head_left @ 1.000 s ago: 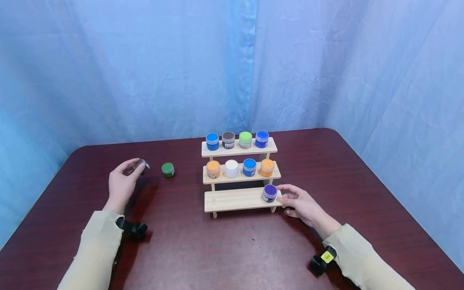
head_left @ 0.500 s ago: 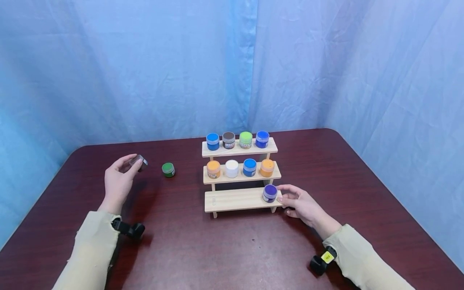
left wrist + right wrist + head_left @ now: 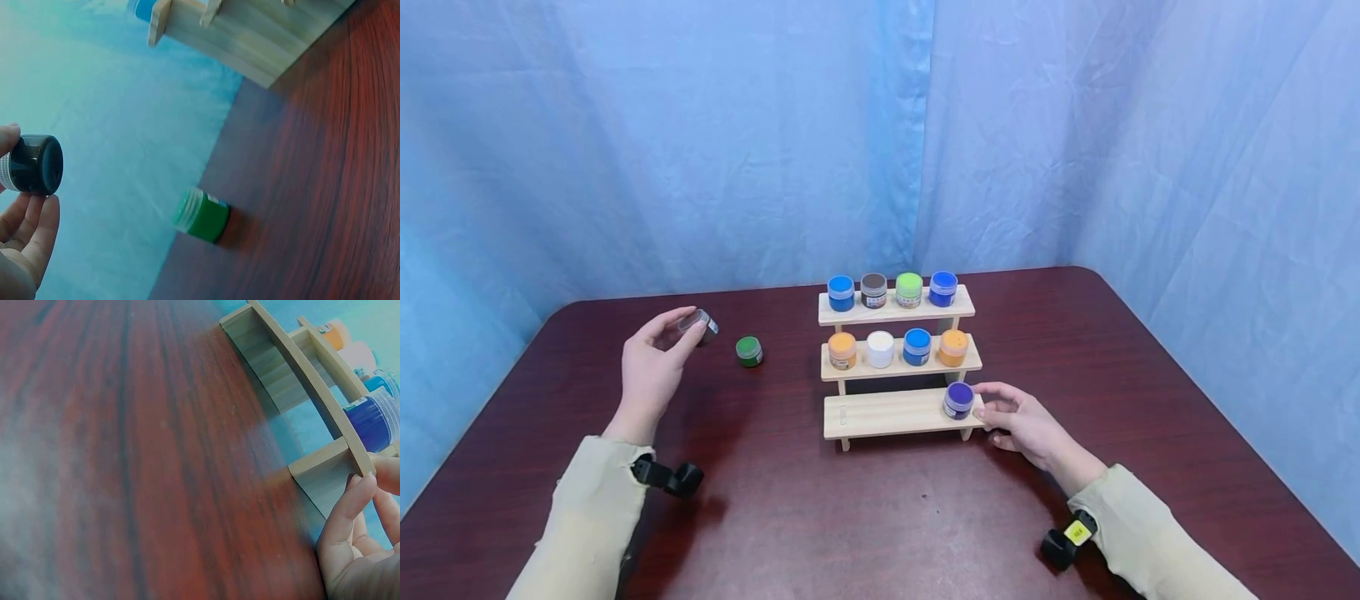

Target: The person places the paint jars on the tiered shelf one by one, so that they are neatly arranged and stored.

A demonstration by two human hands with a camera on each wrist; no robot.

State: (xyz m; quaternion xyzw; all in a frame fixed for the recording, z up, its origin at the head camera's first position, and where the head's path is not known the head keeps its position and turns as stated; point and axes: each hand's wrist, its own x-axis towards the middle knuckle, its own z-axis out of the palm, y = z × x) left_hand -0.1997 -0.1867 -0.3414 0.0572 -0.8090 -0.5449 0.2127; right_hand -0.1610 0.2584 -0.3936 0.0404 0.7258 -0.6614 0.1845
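Off the table on the left, my left hand (image 3: 651,375) pinches a small dark paint jar (image 3: 706,327), tilted, between thumb and fingers. The left wrist view shows the jar's black base (image 3: 51,165) facing sideways. Just right of that hand, a green paint jar (image 3: 748,352) stands on the table. At the three-tier wooden rack (image 3: 887,414), my right hand (image 3: 1026,427) grips the right end of the bottom shelf. A purple paint jar (image 3: 958,401) stands on that end, close to the fingertips; whether they touch it I cannot tell.
The rack's middle shelf bears orange, white, blue and orange jars, such as the white jar (image 3: 880,349). On its top shelf are blue, brown, light green (image 3: 908,290) and dark blue jars. Behind the dark red table (image 3: 880,525) hangs a blue curtain (image 3: 737,150).
My left hand has raised the dark jar slightly, shifting a little left and then back right, and the jar's tilt has changed. The right hand has stayed at the shelf end.
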